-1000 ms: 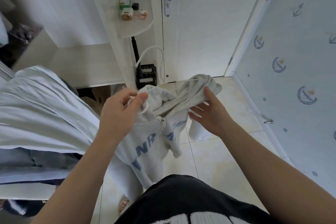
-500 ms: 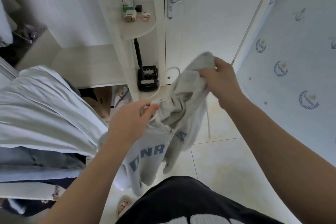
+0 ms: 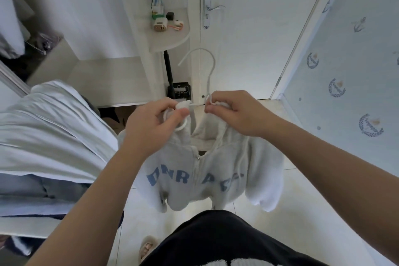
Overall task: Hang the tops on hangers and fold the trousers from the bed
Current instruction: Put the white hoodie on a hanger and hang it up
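A light grey zip hoodie (image 3: 207, 177) with blue letters hangs spread out in front of me on a white hanger (image 3: 209, 71), whose hook sticks up above my hands. My left hand (image 3: 155, 125) pinches the hoodie's left shoulder and the hanger's arm. My right hand (image 3: 235, 112) grips the hoodie's right shoulder at the base of the hook. The hanger's arms are mostly hidden inside the cloth. More clothes, a pale blue top (image 3: 43, 127) over denim trousers (image 3: 28, 188), lie on the bed at the left.
A white door (image 3: 248, 34) with a metal handle (image 3: 212, 8) is straight ahead. A rounded corner shelf (image 3: 170, 36) holds small items. A black stand (image 3: 179, 90) sits on the floor below it. A wall with anchor-pattern paper (image 3: 345, 71) runs along the right.
My right hand came down and left from holding the bunched hood high. Both hands now hold the hoodie by its shoulders, level; it hangs open with its front toward me, and the hook shows.
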{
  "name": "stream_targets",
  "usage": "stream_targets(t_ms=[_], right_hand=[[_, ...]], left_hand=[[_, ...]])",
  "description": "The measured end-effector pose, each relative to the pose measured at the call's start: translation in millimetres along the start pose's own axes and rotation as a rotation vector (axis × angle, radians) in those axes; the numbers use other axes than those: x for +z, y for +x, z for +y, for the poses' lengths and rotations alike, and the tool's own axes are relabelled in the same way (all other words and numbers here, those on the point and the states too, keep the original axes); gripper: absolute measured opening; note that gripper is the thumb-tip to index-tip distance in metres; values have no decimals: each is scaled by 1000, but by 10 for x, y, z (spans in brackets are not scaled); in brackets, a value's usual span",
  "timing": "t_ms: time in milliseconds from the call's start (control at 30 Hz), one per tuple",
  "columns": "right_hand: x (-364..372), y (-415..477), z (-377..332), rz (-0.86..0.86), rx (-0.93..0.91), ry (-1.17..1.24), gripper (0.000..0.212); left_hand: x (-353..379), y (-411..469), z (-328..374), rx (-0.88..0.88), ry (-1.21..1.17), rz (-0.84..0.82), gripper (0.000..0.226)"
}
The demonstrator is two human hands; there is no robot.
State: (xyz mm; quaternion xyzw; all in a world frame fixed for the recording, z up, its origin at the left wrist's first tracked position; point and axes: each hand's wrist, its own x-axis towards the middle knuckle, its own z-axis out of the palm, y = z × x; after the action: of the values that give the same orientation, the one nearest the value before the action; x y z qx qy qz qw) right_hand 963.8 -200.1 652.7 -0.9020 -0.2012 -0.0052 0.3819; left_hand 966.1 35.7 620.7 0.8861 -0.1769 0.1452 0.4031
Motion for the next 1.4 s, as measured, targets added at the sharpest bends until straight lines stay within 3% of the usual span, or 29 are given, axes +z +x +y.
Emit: stream_targets(t_ms=[167, 367, 500, 633, 800, 1000, 1100, 1200, 1300, 1400], right_hand=[[-42, 59, -57, 29, 23, 78, 29], [-80, 59, -4, -34, 5, -66, 36], [-74, -15, 140, -120, 67, -136, 37], [-129, 23, 118, 29, 23, 23, 34], [-173, 196, -49, 49, -81, 59, 33], [-147, 274, 94, 114, -54, 136, 14], [-196, 150, 359, 122, -35, 116, 45], [-262, 68, 565, 100, 6, -82, 19], [-314, 145, 572, 99, -16, -114, 30], [-375, 303, 476, 115, -64, -141, 19]], left_hand=[[84, -36, -84, 90, 323, 69, 44], [245, -120, -69, 24, 70, 196, 27], [37, -5, -38, -126, -118, 375, 34], [-131, 198, -50, 19, 16, 220, 41], [-87, 251, -87, 168, 327, -40, 63], [-114, 348, -137, 163, 362, 86, 49], [-226, 364, -144, 137, 364, 196, 47], [-376, 416, -184, 159, 372, 259, 46], [-463, 537, -201, 159, 382, 264, 48], [-555, 671, -239, 154, 398, 297, 49]])
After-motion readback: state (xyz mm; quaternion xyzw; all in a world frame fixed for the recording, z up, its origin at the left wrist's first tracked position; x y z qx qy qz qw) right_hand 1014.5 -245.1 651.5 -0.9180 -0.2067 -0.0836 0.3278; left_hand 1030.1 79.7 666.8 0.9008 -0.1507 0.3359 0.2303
